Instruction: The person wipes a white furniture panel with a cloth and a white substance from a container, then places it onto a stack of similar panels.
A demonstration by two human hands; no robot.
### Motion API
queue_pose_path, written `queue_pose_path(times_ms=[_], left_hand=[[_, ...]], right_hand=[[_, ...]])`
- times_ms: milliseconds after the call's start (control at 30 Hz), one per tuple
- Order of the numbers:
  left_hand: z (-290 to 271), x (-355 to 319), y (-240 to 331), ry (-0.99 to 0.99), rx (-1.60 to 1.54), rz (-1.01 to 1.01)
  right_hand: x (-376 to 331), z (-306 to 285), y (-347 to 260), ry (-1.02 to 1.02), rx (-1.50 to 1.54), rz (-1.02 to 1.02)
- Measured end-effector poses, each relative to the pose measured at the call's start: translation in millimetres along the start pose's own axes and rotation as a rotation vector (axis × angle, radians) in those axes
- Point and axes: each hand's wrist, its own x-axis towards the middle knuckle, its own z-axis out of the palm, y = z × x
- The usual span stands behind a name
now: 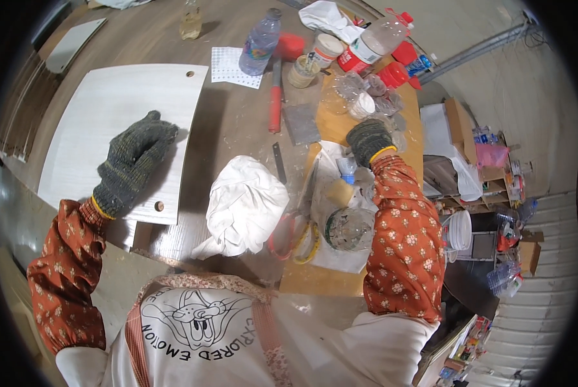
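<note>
Left of the crumpled white cloth [245, 206] on the brown wooden counter [228, 126], the left hand [135, 157], in a dark grey knit glove, rests half-curled on a flat white panel [102, 106]. Beyond the cloth to its right, the matching gloved right hand [370, 140] is beside clear plastic containers [348, 86]; I can't tell whether either grips anything.

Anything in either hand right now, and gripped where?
Left gloved hand: over the white panel, no held item visible. Right gloved hand: near the clear plastic containers; its grip is hidden, so can't tell.
</note>
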Motion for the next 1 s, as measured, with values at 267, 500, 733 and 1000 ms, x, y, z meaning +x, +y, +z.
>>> queue_pose_path(times_ms=[267, 500, 733, 1000], left_hand=[[4, 12, 12, 0.071, -0.109, -0.189], [2, 8, 13, 0.107, -0.355, -0.423], [13, -4, -7, 0.185, 0.069, 0.122], [9, 42, 22, -0.053, -0.501, -0.129]], right_hand=[[32, -16, -21, 0.010, 0.060, -0.017], [12, -32, -9, -0.036, 0.103, 0.020], [-38, -86, -11, 0.021, 0.095, 0.075], [-81, -173, -116, 1.102, 0.200, -0.142]])
